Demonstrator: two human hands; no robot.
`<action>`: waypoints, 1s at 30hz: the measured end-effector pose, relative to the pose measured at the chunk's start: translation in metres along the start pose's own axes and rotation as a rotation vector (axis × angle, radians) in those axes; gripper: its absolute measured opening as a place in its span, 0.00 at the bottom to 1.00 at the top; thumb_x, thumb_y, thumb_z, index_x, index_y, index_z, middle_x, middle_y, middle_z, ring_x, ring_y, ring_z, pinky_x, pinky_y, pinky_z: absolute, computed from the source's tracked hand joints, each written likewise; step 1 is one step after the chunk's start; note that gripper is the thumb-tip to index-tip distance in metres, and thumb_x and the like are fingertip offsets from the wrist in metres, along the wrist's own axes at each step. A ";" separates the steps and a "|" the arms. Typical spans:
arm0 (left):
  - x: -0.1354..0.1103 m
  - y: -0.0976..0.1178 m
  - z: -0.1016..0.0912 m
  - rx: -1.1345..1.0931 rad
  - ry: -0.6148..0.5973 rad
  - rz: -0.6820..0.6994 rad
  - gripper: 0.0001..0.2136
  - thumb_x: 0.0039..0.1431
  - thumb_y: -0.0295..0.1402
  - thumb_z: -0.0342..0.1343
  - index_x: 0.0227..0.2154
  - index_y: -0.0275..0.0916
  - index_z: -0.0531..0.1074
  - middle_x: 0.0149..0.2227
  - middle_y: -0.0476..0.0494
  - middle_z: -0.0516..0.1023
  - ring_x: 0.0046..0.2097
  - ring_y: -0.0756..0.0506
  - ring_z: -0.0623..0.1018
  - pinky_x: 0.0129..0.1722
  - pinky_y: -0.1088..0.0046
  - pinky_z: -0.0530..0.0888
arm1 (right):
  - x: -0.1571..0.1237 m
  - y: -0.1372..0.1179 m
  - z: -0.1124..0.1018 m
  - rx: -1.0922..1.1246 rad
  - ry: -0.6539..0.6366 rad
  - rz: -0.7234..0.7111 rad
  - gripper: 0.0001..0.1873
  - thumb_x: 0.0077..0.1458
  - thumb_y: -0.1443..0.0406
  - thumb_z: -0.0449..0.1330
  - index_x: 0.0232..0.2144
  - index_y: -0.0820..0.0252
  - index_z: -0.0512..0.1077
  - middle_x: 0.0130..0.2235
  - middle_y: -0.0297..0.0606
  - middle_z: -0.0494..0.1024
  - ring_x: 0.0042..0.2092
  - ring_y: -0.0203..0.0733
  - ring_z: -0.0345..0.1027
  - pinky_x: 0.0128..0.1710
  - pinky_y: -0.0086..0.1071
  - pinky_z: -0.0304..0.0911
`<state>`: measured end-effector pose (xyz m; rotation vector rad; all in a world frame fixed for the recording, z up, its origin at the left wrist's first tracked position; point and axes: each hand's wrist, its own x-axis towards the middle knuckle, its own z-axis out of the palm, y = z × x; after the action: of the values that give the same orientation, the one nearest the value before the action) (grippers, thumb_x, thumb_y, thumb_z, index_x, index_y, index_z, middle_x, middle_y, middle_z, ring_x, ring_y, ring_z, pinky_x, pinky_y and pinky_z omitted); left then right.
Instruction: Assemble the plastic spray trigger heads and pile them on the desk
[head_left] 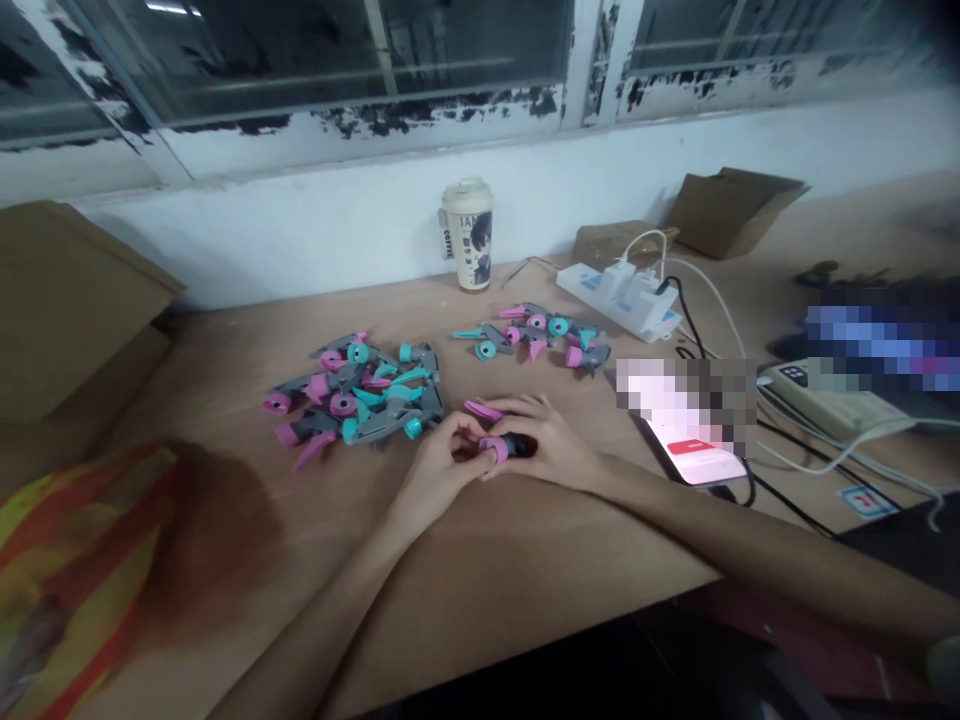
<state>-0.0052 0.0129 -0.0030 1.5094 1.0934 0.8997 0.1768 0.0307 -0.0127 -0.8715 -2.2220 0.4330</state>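
Note:
Near the table's front edge, a grey and pink trigger sprayer head [493, 449] is held between my two hands. My left hand [448, 455] pinches its pink collar with thumb and fingers. From the other side, the fingers of my right hand [553, 440] wrap round its grey body and hide much of it. A pink lever-like part [484, 410] shows just above the fingers. Left of my hands lies a larger pile of similar sprayer heads [367, 395] in grey, pink and teal. Farther back is a smaller group of sprayer heads [536, 335].
A lidded cup [472, 240] stands against the wall. To the right are a power strip [622, 300] with plugs, a lit phone [697, 450], cables and a pale device [840, 400]. Cardboard boxes [67, 300] and a yellow-red bag [82, 560] occupy the left.

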 end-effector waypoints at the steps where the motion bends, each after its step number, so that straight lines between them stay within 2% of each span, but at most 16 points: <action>1: 0.001 0.000 0.000 -0.013 0.003 -0.013 0.11 0.48 0.34 0.60 0.29 0.38 0.62 0.30 0.52 0.66 0.31 0.51 0.71 0.27 0.76 0.70 | 0.000 0.000 0.000 -0.005 0.001 -0.003 0.15 0.45 0.56 0.66 0.35 0.55 0.72 0.53 0.41 0.70 0.53 0.45 0.64 0.51 0.43 0.54; 7: 0.003 0.006 -0.001 -0.058 -0.069 -0.069 0.13 0.47 0.34 0.61 0.28 0.38 0.60 0.27 0.53 0.67 0.28 0.52 0.71 0.27 0.75 0.70 | -0.001 0.002 -0.001 -0.014 0.000 -0.025 0.15 0.45 0.56 0.66 0.35 0.55 0.72 0.53 0.41 0.71 0.54 0.46 0.63 0.51 0.42 0.53; 15: 0.002 0.007 -0.001 0.066 -0.084 -0.039 0.12 0.46 0.30 0.60 0.28 0.39 0.60 0.27 0.54 0.66 0.28 0.52 0.69 0.28 0.76 0.67 | -0.002 0.003 0.000 0.003 0.001 -0.054 0.15 0.44 0.54 0.66 0.34 0.55 0.72 0.53 0.39 0.71 0.54 0.45 0.63 0.51 0.42 0.52; 20: -0.002 0.004 0.003 0.195 -0.023 0.053 0.10 0.51 0.33 0.58 0.30 0.40 0.60 0.29 0.52 0.67 0.29 0.53 0.69 0.28 0.77 0.67 | -0.003 0.005 -0.002 0.007 -0.014 -0.030 0.13 0.48 0.56 0.64 0.35 0.55 0.71 0.54 0.39 0.70 0.55 0.45 0.62 0.52 0.43 0.50; 25: -0.005 0.007 0.007 0.293 0.038 0.061 0.11 0.49 0.32 0.58 0.31 0.40 0.61 0.31 0.50 0.68 0.31 0.51 0.70 0.28 0.77 0.67 | -0.003 0.007 -0.002 -0.013 -0.021 -0.008 0.13 0.47 0.57 0.64 0.35 0.55 0.71 0.53 0.41 0.70 0.55 0.46 0.61 0.52 0.43 0.49; 30: -0.003 0.007 0.004 0.201 0.011 0.040 0.10 0.49 0.32 0.58 0.31 0.39 0.62 0.30 0.51 0.68 0.32 0.51 0.71 0.28 0.76 0.67 | -0.003 0.004 -0.003 -0.007 -0.028 0.018 0.13 0.48 0.56 0.64 0.35 0.55 0.71 0.52 0.40 0.70 0.55 0.45 0.62 0.53 0.44 0.49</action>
<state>-0.0006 0.0082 0.0034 1.6975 1.1947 0.8458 0.1829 0.0320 -0.0141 -0.8948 -2.2439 0.4482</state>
